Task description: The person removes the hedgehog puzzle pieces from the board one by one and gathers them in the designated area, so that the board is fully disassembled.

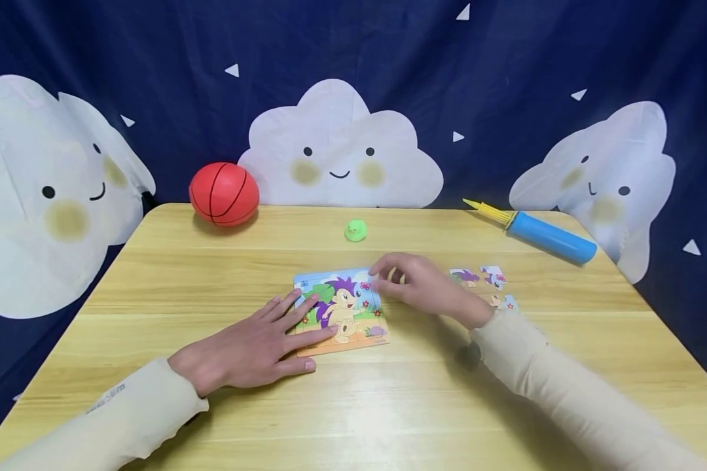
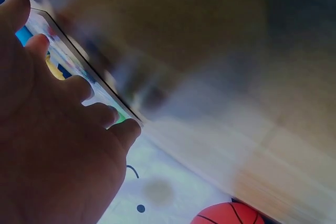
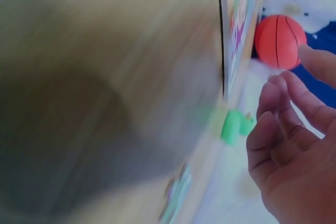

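Note:
A jigsaw puzzle [image 1: 349, 302] with a purple-haired hedgehog picture lies flat on the table. My left hand [image 1: 250, 343] rests with spread fingers across its left side, thumb on the wood near the lower edge. At the upper right corner is my right hand [image 1: 427, 284], fingers loosely bent, fingertips overlapping the puzzle's edge in the head view. The right wrist view shows this hand [image 3: 294, 140] with a gap between thumb and fingers and nothing held. Several loose puzzle pieces [image 1: 495, 277] lie right of the right hand, partly hidden by its wrist.
On the wooden table [image 1: 365, 418], a red ball [image 1: 224, 194] with black lines sits at the back left. A green toy duck [image 1: 356, 230] stands behind the puzzle. A blue hand pump [image 1: 550, 237] with a yellow nozzle lies at the back right, before a dark blue cloud-print curtain [image 1: 389, 46].

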`<state>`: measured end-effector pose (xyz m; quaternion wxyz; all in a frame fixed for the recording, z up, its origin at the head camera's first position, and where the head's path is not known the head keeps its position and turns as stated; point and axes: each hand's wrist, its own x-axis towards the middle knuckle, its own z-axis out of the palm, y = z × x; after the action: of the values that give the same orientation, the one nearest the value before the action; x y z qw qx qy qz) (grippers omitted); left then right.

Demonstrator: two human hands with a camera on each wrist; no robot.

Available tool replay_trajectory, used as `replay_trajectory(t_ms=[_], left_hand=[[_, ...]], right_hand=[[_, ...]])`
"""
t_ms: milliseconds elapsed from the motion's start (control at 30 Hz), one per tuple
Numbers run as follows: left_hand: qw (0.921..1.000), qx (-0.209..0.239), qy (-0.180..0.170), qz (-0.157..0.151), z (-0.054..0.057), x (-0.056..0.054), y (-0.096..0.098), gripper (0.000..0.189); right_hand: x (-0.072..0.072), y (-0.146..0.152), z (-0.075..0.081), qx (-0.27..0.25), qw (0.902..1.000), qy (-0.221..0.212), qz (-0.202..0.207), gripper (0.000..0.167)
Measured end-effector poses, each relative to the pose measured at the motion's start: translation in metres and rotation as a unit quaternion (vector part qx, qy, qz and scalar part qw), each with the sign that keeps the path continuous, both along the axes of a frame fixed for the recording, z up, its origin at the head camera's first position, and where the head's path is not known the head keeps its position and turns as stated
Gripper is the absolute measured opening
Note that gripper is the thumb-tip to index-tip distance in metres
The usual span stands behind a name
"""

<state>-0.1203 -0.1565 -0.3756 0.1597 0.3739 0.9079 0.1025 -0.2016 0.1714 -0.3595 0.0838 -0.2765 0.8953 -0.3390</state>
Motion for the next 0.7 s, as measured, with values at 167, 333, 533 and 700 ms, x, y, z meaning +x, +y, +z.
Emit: replay_trajectory(t_ms=[167,333,533,700], left_hand=[[1.0,0.005,0.002,0.006,0.0,0.001,-0.003,0.058],[0.9999,0.004,-0.002,0.009,-0.002,0.001,-0.005,0.058],[1.0,0.007,-0.001,0.004,-0.002,0.0,-0.004,0.058],[1.0,0.007,-0.003,0.003,-0.001,0.0,-0.002,0.058]], right_hand=[[0.001,-0.021,-0.005,0.018,0.9994,-0.005,0.028,0.035],[0.001,-0.037,-0.012,0.058,0.9967,0.008,0.056,0.043],[0.003,-0.048,-0.015,0.104,0.9928,0.021,0.057,0.043],[0.007,-0.051,-0.016,0.124,0.9911,0.03,0.04,0.037]])
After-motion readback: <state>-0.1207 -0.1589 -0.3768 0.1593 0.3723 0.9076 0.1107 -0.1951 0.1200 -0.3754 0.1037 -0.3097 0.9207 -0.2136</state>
